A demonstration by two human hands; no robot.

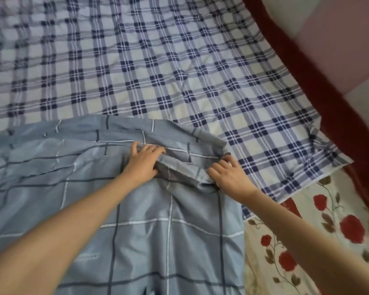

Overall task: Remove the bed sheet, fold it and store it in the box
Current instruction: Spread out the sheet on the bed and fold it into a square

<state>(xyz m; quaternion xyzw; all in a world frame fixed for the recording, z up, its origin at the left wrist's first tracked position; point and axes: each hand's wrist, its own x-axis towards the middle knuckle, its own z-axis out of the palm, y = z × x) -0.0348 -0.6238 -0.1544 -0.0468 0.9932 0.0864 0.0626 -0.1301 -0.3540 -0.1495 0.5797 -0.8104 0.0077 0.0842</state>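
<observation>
In my head view, the grey-blue sheet (149, 231) with thin dark and white grid lines lies rumpled across the lower left of the bed, on top of a blue-and-white plaid sheet (158, 71) that covers the rest of the bed. Both bare forearms reach forward onto it. My left hand (144, 161) rests on the sheet near its far edge, with the fingers close together on top and the thumb tucked against a raised fold, which it pinches at one end. My right hand (228, 175) is at the other end of that fold, its fingers curled into the bunched cloth at the sheet's right edge. To the right, the plaid sheet's corner (328, 154) lies creased over a floral cover (307, 241) with red roses. A dark red bed edge (307, 81) runs beside a pale wall (339, 39).
</observation>
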